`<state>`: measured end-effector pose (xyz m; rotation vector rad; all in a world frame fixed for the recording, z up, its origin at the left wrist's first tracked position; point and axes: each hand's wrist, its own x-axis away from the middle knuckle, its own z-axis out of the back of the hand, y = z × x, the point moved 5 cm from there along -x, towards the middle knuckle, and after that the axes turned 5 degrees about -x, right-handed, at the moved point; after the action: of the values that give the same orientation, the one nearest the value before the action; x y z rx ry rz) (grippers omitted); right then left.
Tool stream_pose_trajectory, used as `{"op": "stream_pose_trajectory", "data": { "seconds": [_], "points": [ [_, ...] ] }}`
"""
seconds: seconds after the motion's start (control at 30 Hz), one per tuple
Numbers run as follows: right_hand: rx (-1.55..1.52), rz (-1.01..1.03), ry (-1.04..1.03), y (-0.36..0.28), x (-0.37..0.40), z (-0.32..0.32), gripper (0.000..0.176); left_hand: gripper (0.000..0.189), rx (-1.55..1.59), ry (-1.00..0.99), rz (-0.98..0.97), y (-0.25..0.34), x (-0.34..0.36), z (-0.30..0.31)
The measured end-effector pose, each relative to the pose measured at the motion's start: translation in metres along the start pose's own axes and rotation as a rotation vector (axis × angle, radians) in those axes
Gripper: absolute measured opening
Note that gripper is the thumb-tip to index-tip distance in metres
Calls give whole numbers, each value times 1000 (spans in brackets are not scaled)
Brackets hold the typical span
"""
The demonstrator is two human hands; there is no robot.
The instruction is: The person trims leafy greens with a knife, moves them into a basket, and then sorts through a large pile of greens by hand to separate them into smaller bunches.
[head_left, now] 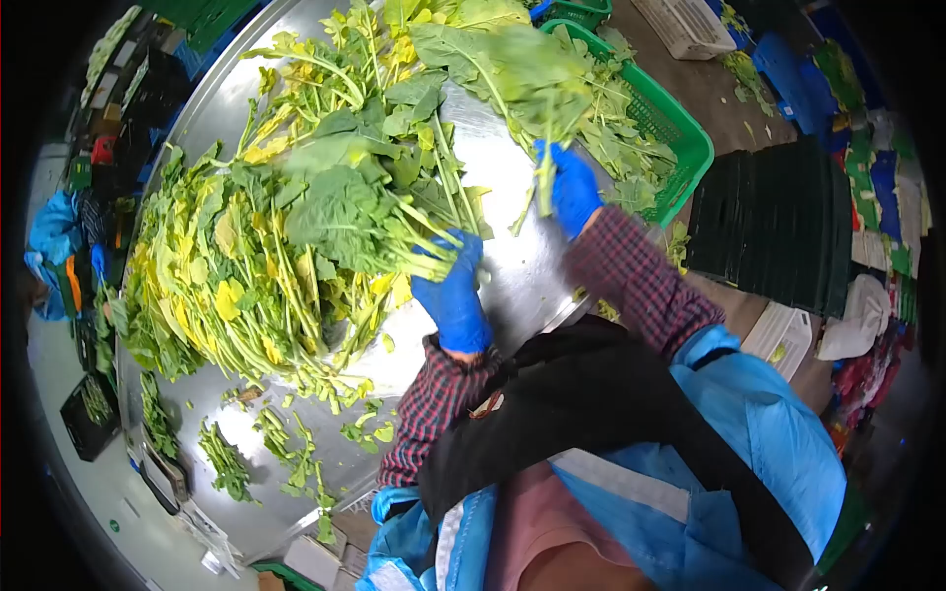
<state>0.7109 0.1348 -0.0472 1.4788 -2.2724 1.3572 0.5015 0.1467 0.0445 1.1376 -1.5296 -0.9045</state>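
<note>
My left hand [455,295], in a blue glove, is closed round the pale stems of a bunch of leafy greens [345,219], whose leaves point left over the pile. In its own blue glove, my right hand [572,189] grips the stem of a leafy stalk [547,128], its leaves blurred and pointing up. A large heap of green and yellowing stalks [227,266] lies on the metal table [512,258], left of my hands. Just beyond my right hand, a green basket [695,153] holds more leaves.
Loose leaves and a small bunch [225,461] lie at the table's near left. Dark stacked crates [774,222] stand at right, near a white crate [780,337]. Another white crate [690,28] is at the top. A co-worker in blue [57,231] is at far left.
</note>
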Motion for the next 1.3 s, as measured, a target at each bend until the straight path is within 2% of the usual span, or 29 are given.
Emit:
{"op": "stream_pose_trajectory", "data": {
  "seconds": [0.03, 0.1, 0.13, 0.17, 0.23, 0.33, 0.4, 0.43, 0.5, 0.57, 0.63, 0.7, 0.73, 0.77, 0.83, 0.87, 0.97, 1.03, 1.1, 1.13, 1.23, 1.3],
  "points": [
    [94, 57, -60, -15, -11, 3, 19, 19, -21, -20, 20, -12, -3, 7],
    [529, -75, -182, -22, 12, -21, 32, 18, -137, -85, 217, -9, -7, 6],
    [604, -27, -239, -18, 22, -25, 32, 17, -63, -132, 239, -26, -17, 10],
    [676, 33, -306, -14, 29, -35, 33, 19, 11, -152, 174, -38, -26, 12],
    [576, 6, -369, -10, 52, -54, 31, 21, 5, -150, 181, -33, -27, 8],
    [668, -5, -407, 1, 54, -50, 27, 22, 29, -121, 145, -25, -22, 2],
    [950, 82, -477, -7, 59, -56, 22, 21, -34, -125, 174, -15, -15, 4],
    [948, 83, -477, -8, 60, -58, 22, 20, -95, -132, 203, -12, -11, 5],
    [992, 68, -521, -9, 63, -61, 22, 17, -118, -106, 125, -18, -10, 14],
    [980, 136, -507, -7, 63, -58, 21, 16, -151, 17, 53, -13, -8, 29],
    [976, 133, -507, 0, 62, -52, 22, 17, -195, 3, 73, -7, -4, 32],
    [903, 72, -551, 3, 76, -64, 20, 20, -278, -135, 166, -3, 2, 22],
    [825, 20, -585, 6, 81, -70, 19, 24, -217, -232, 134, -10, 1, 16],
    [828, 19, -591, 8, 81, -72, 19, 29, -216, -293, 226, -16, -2, 16],
    [947, 88, -615, 6, 80, -75, 16, 28, -23, -300, 234, -20, 0, 10],
    [883, 35, -575, 4, 83, -77, 16, 28, -17, -304, 235, -21, -1, 8],
    [875, 116, -484, 12, 73, -64, 19, 28, 38, -246, 297, -32, -3, 12],
    [896, 65, -428, 17, 72, -59, 19, 26, 213, -152, 210, -37, -4, 11],
    [692, -87, -360, 22, 74, -50, 15, 25, 222, -105, 192, -41, -4, 9],
    [694, -88, -358, 23, 75, -48, 15, 24, 222, -80, 197, -43, -5, 9],
    [644, -23, -294, 25, 79, -46, 16, 22, 244, -46, 203, -43, -3, 3],
    [517, 134, -328, 21, 85, -49, 14, 21, 267, -34, 200, -44, -5, 3]
  ]
}}
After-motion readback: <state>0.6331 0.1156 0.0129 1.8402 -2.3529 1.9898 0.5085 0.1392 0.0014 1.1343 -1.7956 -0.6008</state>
